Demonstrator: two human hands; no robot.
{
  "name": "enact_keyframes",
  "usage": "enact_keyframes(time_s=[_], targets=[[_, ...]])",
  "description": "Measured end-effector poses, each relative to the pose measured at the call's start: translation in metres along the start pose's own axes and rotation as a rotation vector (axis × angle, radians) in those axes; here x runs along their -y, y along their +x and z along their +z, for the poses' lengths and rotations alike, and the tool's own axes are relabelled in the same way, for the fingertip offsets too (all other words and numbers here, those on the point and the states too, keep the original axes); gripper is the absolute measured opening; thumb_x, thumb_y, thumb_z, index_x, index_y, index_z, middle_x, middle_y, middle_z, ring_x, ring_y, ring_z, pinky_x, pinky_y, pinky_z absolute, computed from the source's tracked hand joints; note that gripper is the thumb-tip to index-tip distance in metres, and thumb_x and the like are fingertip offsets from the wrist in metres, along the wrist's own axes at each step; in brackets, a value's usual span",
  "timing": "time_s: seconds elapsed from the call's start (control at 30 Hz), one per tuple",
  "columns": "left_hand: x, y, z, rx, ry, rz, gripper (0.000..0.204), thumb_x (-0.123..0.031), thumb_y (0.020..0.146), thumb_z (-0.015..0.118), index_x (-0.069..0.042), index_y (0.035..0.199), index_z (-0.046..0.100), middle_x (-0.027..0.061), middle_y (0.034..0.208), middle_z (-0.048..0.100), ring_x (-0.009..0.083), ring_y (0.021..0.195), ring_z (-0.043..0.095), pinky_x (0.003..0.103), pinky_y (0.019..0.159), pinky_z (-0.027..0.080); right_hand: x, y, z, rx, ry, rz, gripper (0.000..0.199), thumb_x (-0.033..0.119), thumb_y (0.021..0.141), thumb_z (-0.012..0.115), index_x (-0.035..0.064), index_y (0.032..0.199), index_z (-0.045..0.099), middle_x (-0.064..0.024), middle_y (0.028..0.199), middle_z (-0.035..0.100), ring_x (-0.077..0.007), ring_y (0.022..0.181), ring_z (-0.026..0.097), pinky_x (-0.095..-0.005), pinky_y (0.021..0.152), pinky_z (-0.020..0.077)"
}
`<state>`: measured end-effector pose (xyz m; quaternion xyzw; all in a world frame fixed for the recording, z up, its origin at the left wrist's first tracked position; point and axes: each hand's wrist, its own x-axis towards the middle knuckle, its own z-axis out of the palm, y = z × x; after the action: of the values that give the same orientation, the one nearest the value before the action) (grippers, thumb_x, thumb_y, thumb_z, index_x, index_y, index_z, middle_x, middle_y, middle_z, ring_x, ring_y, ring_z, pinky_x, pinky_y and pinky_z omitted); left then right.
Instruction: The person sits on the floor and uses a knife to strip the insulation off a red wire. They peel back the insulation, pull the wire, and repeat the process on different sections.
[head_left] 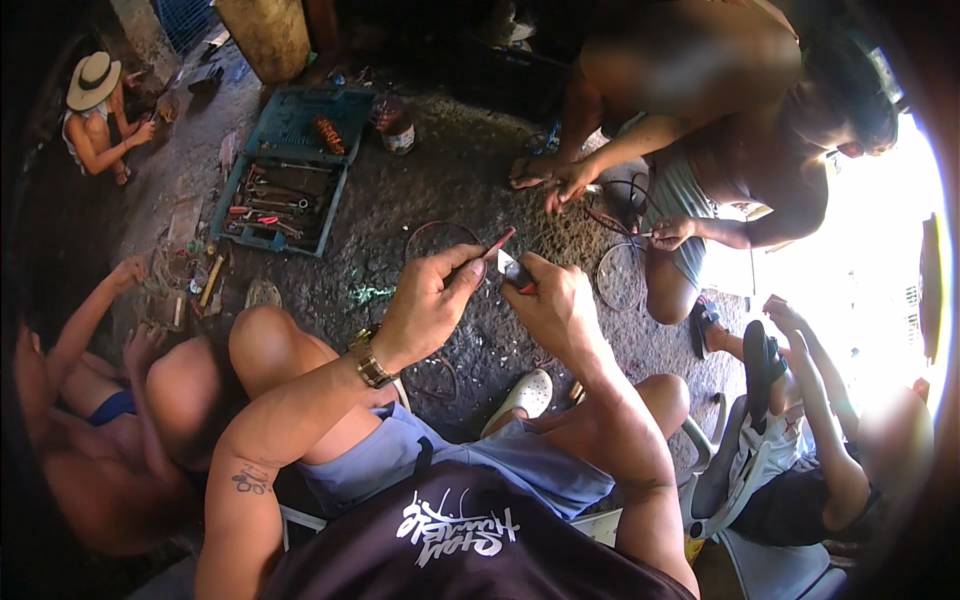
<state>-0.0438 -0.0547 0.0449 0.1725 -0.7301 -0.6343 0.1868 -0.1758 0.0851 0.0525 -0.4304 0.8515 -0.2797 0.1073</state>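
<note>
My left hand (437, 293), with a gold watch on its wrist, pinches a thin reddish piece that looks like cable (501, 240). Its tip points up and to the right past my fingers. Close beside it, my right hand (562, 303) is closed round a knife whose broad pale blade (512, 268) points toward the reddish piece. A bit of red shows at the knife's handle under my fingers. Whether the blade touches the piece I cannot tell. Both hands are raised in front of my knees, above the dark, rough ground.
An open teal toolbox (283, 215) with wrenches and other tools lies at the far left, a jar (397, 132) beside it. At the far right a crouching person handles dark cable (610, 222). A wire loop (622, 277) lies near them. Other people sit left and right.
</note>
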Motion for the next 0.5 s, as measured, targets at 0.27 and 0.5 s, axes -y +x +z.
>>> enact_keyframes(time_s=[0.27,0.5], targets=[[0.002,-0.003,-0.001,0.023,0.128,0.035,0.029,-0.020,0.102,0.061,0.000,0.121,0.071,-0.0054,0.063,0.049,0.0015,0.061,0.039,0.026,0.051,0.032,0.007,0.010,0.002,0.025,-0.050,-0.020,0.023,0.018,0.082,0.073,0.0002,0.097,0.069,-0.0213,0.070,0.067,-0.0405,0.071,0.070,-0.0475,0.066,0.0550],[-0.007,-0.018,0.009,0.000,-0.043,0.110,0.026,-0.017,0.104,0.059,-0.002,0.121,0.071,-0.0064,0.064,0.052,0.0009,0.057,0.041,0.024,0.049,0.031,0.002,0.003,-0.016,-0.055,0.096,0.080,0.023,0.014,0.083,0.072,-0.0025,0.099,0.068,-0.0188,0.065,0.064,-0.0332,0.059,0.066,-0.0416,0.059,0.0505]])
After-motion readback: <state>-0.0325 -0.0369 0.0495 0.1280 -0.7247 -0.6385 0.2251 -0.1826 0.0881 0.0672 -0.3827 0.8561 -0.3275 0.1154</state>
